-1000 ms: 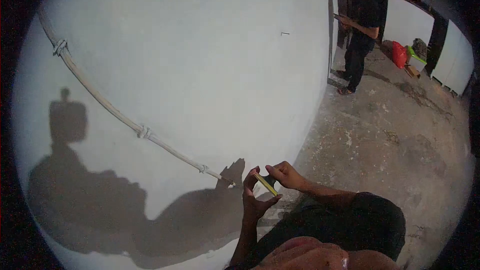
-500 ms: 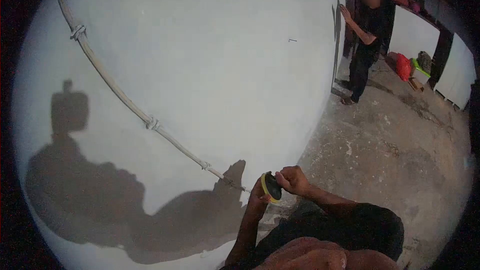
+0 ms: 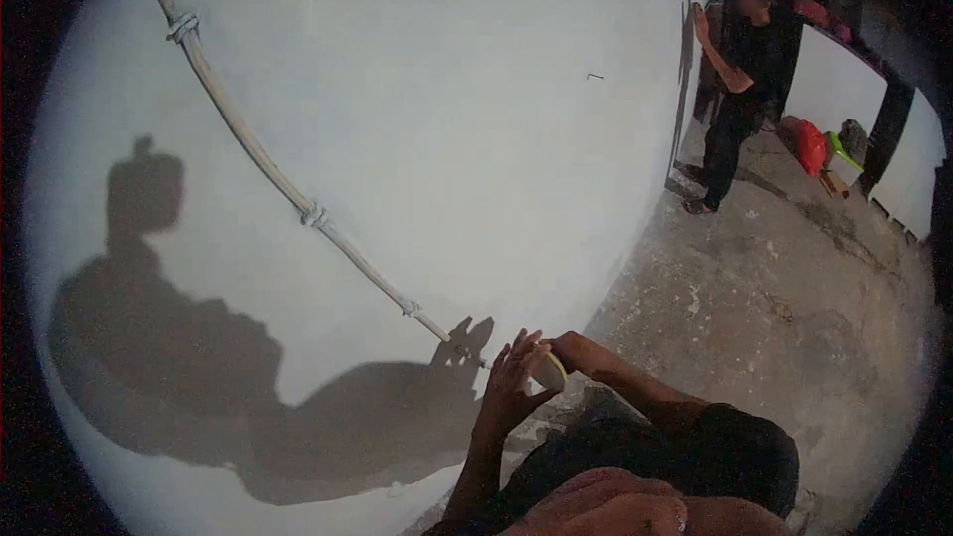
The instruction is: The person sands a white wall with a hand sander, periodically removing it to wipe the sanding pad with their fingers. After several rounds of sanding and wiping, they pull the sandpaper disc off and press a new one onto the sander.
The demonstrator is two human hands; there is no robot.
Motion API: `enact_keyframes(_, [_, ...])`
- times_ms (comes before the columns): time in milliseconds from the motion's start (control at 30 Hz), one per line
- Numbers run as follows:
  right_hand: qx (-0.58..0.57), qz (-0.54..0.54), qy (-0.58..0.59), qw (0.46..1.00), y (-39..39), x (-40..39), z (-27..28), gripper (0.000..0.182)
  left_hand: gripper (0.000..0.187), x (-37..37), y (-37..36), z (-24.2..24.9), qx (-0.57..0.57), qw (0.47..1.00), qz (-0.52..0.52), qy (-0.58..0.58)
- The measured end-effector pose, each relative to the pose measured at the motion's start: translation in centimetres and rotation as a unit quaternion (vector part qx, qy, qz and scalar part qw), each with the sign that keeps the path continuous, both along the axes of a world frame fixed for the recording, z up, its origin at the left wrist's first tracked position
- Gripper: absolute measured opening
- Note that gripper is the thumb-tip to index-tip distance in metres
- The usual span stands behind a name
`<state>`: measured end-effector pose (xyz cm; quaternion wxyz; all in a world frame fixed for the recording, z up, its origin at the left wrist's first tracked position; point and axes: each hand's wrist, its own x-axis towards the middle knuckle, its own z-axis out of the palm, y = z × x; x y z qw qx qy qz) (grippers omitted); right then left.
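Observation:
A round disc (image 3: pixel 549 372) with a pale face and a yellow rim is held between my two hands, near the wall's lower edge. My left hand (image 3: pixel 515 377) grips its left side, with the fingers spread upward and the thumb along the bottom. My right hand (image 3: pixel 574 350) is closed at the disc's upper right, its fingertips partly hidden behind it. A pale pipe (image 3: pixel 253 147) with tied joints runs diagonally down the white wall (image 3: pixel 417 119) and ends close to my left hand.
Another person (image 3: pixel 740 89) stands at the upper right with a hand on the wall. Beyond are a red bag (image 3: pixel 810 147), a green-rimmed box (image 3: pixel 844 159) and white panels (image 3: pixel 836 79). Rough concrete floor (image 3: pixel 735 308) lies to the right. A small hook (image 3: pixel 595 76) sticks out of the wall.
The disc has turned, showing its pale face instead of its black side. My left fingers have spread upward, and my right hand has shifted slightly left and behind it. The view has shifted slightly.

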<state>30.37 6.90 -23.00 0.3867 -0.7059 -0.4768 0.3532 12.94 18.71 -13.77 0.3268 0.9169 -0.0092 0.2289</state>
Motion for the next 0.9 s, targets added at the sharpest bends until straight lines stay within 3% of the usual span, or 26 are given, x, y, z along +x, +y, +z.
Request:
enact_keyframes(33, [0.037, 0.017, 0.113, 0.993, -0.5, 0.1, -0.4, 0.041, 0.086, 0.0, 0.0, 0.0, 0.12, 0.993, -0.007, 0.016])
enact_keyframes(67, [0.036, 0.019, 0.112, 0.993, -0.5, -0.4, -0.3, 0.041, 0.086, 0.0, 0.0, -0.1, 0.12, 0.993, -0.004, 0.015])
enact_keyframes(100, [0.089, -0.052, 0.14, 0.985, -0.6, -1.2, -0.2, 0.036, 0.085, 0.0, 0.0, -0.4, 0.115, 0.993, 0.0, 0.019])
enact_keyframes(133, [0.141, -0.123, 0.167, 0.968, -0.6, -1.8, -0.1, 0.051, 0.085, 0.0, -0.1, -0.7, 0.109, 0.994, 0.004, 0.024])
enact_keyframes(167, [0.141, -0.123, 0.167, 0.968, -0.7, -2.3, 0.8, 0.051, 0.085, 0.0, -0.3, -1.0, 0.11, 0.994, 0.004, 0.024])
enact_keyframes(233, [0.127, -0.222, 0.093, 0.962, -1.2, -3.3, 3.3, 0.047, 0.082, -0.1, -1.1, -1.7, -0.199, 0.978, 0.005, -0.057])
enact_keyframes(267, [0.125, -0.226, 0.096, 0.961, -1.1, -3.9, 3.9, 0.047, 0.082, -0.3, -1.3, -2.0, -0.201, 0.978, 0.002, -0.053])
enact_keyframes(300, [0.22, -0.221, 0.016, 0.95, -1.0, -4.4, 4.5, 0.045, 0.083, -0.3, -1.4, -2.3, -0.381, 0.924, -0.034, -0.024])
enact_keyframes(333, [0.311, -0.214, -0.065, 0.924, -1.0, -4.3, 4.9, 0.043, 0.084, -0.3, -1.4, -2.8, -0.546, 0.835, -0.068, 0.008])
enact_keyframes(367, [0.306, -0.158, -0.209, 0.915, -1.3, -3.3, 5.4, 0.034, 0.086, -0.3, 0.0, -7.4, -0.557, 0.827, -0.082, 0.005])
enact_keyframes(400, [0.305, -0.163, -0.208, 0.915, -1.5, -2.7, 6.2, 0.034, 0.086, -0.4, -0.1, -6.9, -0.557, 0.826, -0.084, 0.009])
enact_keyframes(467, [0.326, -0.028, -0.354, 0.876, -2.1, -2.2, 7.8, 0.031, 0.088, -0.5, -0.4, -5.0, -0.537, 0.836, -0.053, 0.099])
enact_keyframes(533, [0.338, -0.006, -0.367, 0.867, -2.2, -2.5, 8.8, 0.03, 0.09, -0.8, -0.7, -3.0, -0.513, 0.838, -0.018, 0.187])
enact_keyframes(600, [0.399, -0.003, -0.353, 0.846, -1.9, -2.6, 9.3, 0.036, 0.092, -0.9, -0.3, -2.5, -0.5, 0.835, -0.002, 0.229])
enact_keyframes(633, [0.398, -0.003, -0.354, 0.847, -1.8, -2.8, 8.7, 0.036, 0.093, -1.1, 0.1, -2.5, -0.458, 0.861, -0.034, 0.219])
enact_keyframes(700, [0.319, -0.071, -0.253, 0.91, -1.4, -3.2, 7.6, 0.04, 0.098, -1.0, 0.3, -3.3, -0.414, 0.884, -0.067, 0.207])
enact_keyframes(733, [0.319, -0.07, -0.254, 0.91, -1.6, -3.3, 7.2, 0.04, 0.1, -0.8, 0.0, -4.4, -0.468, 0.873, -0.067, 0.12])
enact_keyframes(767, [0.228, -0.101, -0.158, 0.955, -1.9, -3.8, 8.1, 0.04, 0.101, -0.7, -0.3, -4.5, -0.518, 0.853, -0.065, 0.031])
enact_keyframes(800, [0.133, -0.13, -0.059, 0.981, -2.0, -4.2, 8.5, 0.044, 0.101, -0.7, -0.6, -4.5, -0.518, 0.852, -0.064, 0.031])
enact_keyframes(900, [0.169, -0.197, 0.033, 0.965, -1.6, -5.0, 7.4, 0.051, 0.1, -0.6, -1.2, -4.1, -0.507, 0.862, -0.031, 0.007])
